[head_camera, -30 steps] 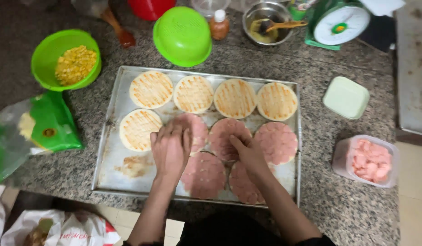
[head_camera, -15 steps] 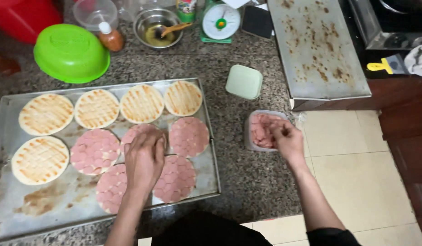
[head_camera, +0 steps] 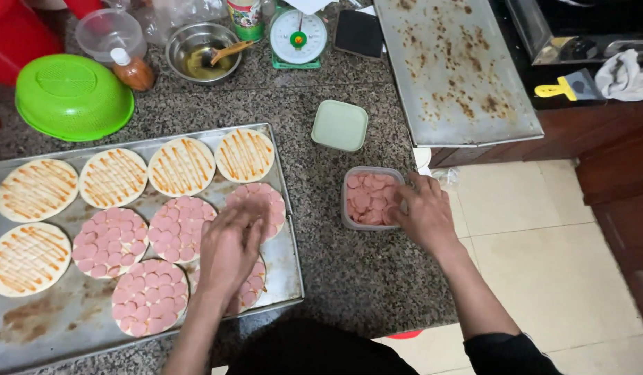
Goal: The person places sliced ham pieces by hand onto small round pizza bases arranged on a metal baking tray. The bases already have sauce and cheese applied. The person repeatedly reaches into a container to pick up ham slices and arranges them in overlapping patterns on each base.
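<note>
Left hand (head_camera: 227, 253) I'm hovering flat, empty, over sausage-topped rounds (head_camera: 177, 228) on tray (head_camera: 286, 208), right hand (head_camera: 424, 217) pinching slices in tub (head_camera: 370, 198), green lid (head_camera: 340, 126) lying beside.

Open tub (head_camera: 372, 198) of pink sausage slices, countertop

Bare worktop (head_camera: 321, 208) lies open between the baking tray (head_camera: 283, 208) and the tub of sausage slices (head_camera: 370, 198), with only the pale green lid (head_camera: 340, 125) standing behind it.
</note>
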